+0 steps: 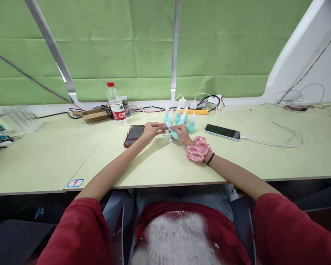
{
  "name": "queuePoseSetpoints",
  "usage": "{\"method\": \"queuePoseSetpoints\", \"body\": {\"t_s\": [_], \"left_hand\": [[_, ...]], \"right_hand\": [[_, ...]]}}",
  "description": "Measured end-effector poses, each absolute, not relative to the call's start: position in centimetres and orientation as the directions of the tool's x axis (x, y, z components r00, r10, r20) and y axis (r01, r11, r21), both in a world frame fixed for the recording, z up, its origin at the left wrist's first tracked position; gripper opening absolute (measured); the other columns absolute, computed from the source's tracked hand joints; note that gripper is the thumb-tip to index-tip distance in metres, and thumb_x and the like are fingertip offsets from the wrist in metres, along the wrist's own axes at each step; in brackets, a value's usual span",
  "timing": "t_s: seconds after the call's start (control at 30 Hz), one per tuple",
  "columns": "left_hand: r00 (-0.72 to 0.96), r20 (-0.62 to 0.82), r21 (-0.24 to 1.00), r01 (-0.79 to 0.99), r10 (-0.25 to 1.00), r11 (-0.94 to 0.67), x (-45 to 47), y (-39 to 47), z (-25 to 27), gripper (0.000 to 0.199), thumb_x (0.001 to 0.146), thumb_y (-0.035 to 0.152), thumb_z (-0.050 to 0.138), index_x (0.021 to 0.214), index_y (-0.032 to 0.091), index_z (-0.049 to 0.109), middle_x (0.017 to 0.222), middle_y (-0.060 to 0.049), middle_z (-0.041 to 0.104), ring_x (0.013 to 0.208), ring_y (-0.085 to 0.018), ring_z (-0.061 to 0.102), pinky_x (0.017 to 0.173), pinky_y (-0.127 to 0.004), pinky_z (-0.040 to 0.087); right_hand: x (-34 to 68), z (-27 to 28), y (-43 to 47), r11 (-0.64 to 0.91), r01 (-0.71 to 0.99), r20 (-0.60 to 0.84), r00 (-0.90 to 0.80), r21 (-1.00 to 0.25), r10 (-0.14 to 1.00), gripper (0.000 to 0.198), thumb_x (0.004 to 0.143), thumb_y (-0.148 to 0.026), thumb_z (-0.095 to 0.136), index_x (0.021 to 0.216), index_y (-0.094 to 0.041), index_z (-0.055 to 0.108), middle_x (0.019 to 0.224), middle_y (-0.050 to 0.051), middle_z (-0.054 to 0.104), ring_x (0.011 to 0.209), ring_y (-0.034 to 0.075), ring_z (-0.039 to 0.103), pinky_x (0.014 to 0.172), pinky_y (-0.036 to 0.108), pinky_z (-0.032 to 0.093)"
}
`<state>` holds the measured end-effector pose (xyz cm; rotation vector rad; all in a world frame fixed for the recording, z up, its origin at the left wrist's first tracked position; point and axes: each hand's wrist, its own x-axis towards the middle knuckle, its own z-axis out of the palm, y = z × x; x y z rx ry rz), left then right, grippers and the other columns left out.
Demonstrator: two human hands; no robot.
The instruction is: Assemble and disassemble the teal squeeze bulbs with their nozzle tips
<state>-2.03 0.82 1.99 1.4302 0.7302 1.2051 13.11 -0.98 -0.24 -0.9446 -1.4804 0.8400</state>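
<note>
My right hand (182,134) is closed around a teal squeeze bulb (174,134), tilted with its pale nozzle end toward the left. At that end, the fingertips of my left hand (155,131) pinch a small clear tip (168,125). The fingers partly hide where tip and bulb meet. Just behind my hands stand several like bulbs with whitish pointed nozzles, among them one teal bulb (191,126) at the right. Small clear pieces (167,138) lie on the table below my fingers.
A red-cased phone (134,135) lies left of my hands, and a charging phone (222,132) right. Behind are a water bottle (117,108), a can (125,106), a cardboard tray (96,115) and a yellow box (197,110). Cables run along the table's back edge.
</note>
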Motion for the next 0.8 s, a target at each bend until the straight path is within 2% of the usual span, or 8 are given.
{"method": "queuePoseSetpoints", "body": {"t_s": [0.2, 0.3, 0.37, 0.47, 0.57, 0.67, 0.8], "left_hand": [[0.322, 0.318, 0.945, -0.038, 0.891, -0.324, -2.4, 1.3, 1.9, 0.017, 0.062, 0.024, 0.066, 0.062, 0.009, 0.061, 0.061, -0.004, 0.062, 0.060, -0.012, 0.058, 0.064, -0.029, 0.049], [0.311, 0.357, 0.914, 0.078, 0.881, -0.398, -2.4, 1.4, 2.0, 0.015, 0.070, 0.020, 0.058, 0.060, 0.010, 0.055, 0.057, 0.001, 0.058, 0.057, -0.009, 0.056, 0.058, -0.025, 0.047], [0.301, 0.396, 0.872, 0.173, 0.867, -0.458, -2.4, 1.2, 2.2, 0.014, 0.070, 0.016, 0.056, 0.058, 0.010, 0.053, 0.052, 0.003, 0.054, 0.052, -0.008, 0.053, 0.053, -0.023, 0.044], [0.290, 0.477, 0.764, 0.330, 0.829, -0.555, -2.3, 0.8, 2.6, 0.010, 0.061, 0.011, 0.058, 0.052, 0.010, 0.053, 0.048, 0.004, 0.050, 0.048, -0.008, 0.048, 0.050, -0.022, 0.038], [0.304, 0.547, 0.622, 0.475, 0.780, -0.622, -2.2, 0.5, 2.7, 0.011, 0.058, 0.010, 0.059, 0.050, 0.011, 0.052, 0.048, 0.003, 0.048, 0.053, -0.010, 0.047, 0.053, -0.023, 0.037], [0.364, 0.555, 0.487, 0.587, 0.748, -0.646, -2.3, 0.8, 2.4, 0.012, 0.064, 0.013, 0.059, 0.055, 0.012, 0.052, 0.057, 0.001, 0.052, 0.064, -0.013, 0.051, 0.063, -0.027, 0.040], [0.473, 0.485, 0.351, 0.665, 0.735, -0.659, -2.9, 1.7, 1.6, 0.016, 0.080, 0.026, 0.050, 0.079, 0.011, 0.056, 0.082, -0.003, 0.057, 0.079, -0.014, 0.054, 0.072, -0.033, 0.044]], "right_hand": [[13.0, -0.2, -1.1, 0.423, 0.145, 0.416, -0.078, -0.894, 0.906, 0.035, 0.067, -0.045, 0.050, 0.053, -0.014, 0.055, 0.040, 0.000, 0.051, 0.031, 0.009, 0.043, 0.033, 0.022, 0.033], [13.0, -0.3, -1.1, 0.434, 0.195, 0.426, -0.084, -0.879, 0.901, 0.035, 0.068, -0.046, 0.049, 0.053, -0.014, 0.054, 0.040, 0.000, 0.051, 0.033, 0.010, 0.043, 0.034, 0.022, 0.034], [13.0, -0.3, -1.1, 0.450, 0.243, 0.442, -0.088, -0.859, 0.893, 0.035, 0.069, -0.045, 0.048, 0.052, -0.015, 0.054, 0.041, -0.001, 0.051, 0.034, 0.009, 0.043, 0.035, 0.022, 0.033], [13.0, -0.2, -1.3, 0.485, 0.337, 0.488, -0.084, -0.807, 0.869, 0.035, 0.069, -0.042, 0.049, 0.047, -0.015, 0.051, 0.039, -0.002, 0.046, 0.037, 0.009, 0.040, 0.040, 0.022, 0.032], [12.9, -0.1, -1.6, 0.521, 0.433, 0.552, -0.061, -0.736, 0.832, 0.034, 0.068, -0.039, 0.051, 0.043, -0.016, 0.045, 0.040, -0.004, 0.038, 0.042, 0.008, 0.036, 0.045, 0.022, 0.029], [12.9, 0.0, -1.8, 0.539, 0.510, 0.606, -0.043, -0.671, 0.795, 0.035, 0.067, -0.037, 0.051, 0.041, -0.016, 0.039, 0.043, -0.005, 0.030, 0.046, 0.007, 0.029, 0.047, 0.023, 0.024], [12.9, 0.2, -1.8, 0.547, 0.572, 0.644, -0.042, -0.611, 0.764, 0.036, 0.067, -0.036, 0.049, 0.042, -0.017, 0.033, 0.046, -0.005, 0.023, 0.048, 0.007, 0.025, 0.048, 0.023, 0.022]]}}
